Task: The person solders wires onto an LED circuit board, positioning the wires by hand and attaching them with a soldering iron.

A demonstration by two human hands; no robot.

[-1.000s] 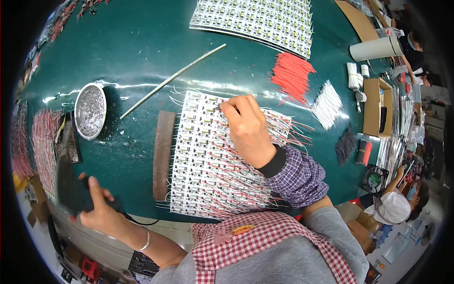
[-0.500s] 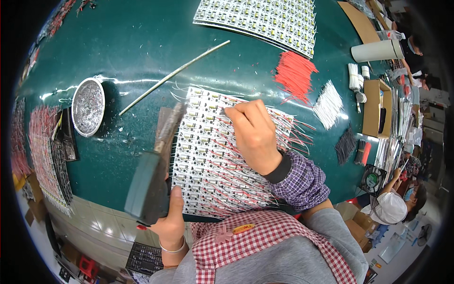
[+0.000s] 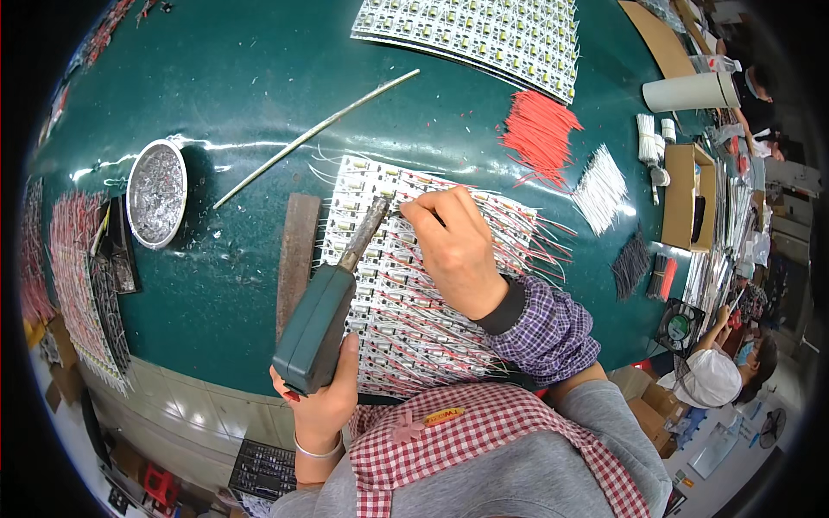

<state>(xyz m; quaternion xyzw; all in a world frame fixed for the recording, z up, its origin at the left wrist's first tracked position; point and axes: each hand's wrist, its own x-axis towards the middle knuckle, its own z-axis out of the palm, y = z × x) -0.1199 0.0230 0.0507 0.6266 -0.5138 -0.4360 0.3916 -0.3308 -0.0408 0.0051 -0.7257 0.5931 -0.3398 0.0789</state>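
My left hand (image 3: 324,414) is wrapped round the handle of a dark green soldering gun (image 3: 318,319). Its metal tip points up and right, over the upper part of a panel of small white circuit boards (image 3: 352,180). Close to that tip, my right hand (image 3: 459,252) is closed in a pinch just above the boards. Whatever lies between its fingertips is too small to make out. Many red and white wires (image 3: 432,332) stick out from the panel's right part and run beneath my right wrist.
Left of the panel lies a flat brown bar (image 3: 296,255); beyond it are a white bowl of metallic scraps (image 3: 157,194) and a thin rod (image 3: 315,134). Red wires (image 3: 540,134), white wires (image 3: 602,190) and more boards (image 3: 466,39) lie at the far right. Another person (image 3: 712,375) sits at right.
My left hand has swung the soldering gun rightward, bringing its tip from the panel's left edge onto the boards near my right fingertips. The brown bar is now uncovered. My right hand shifted slightly left.
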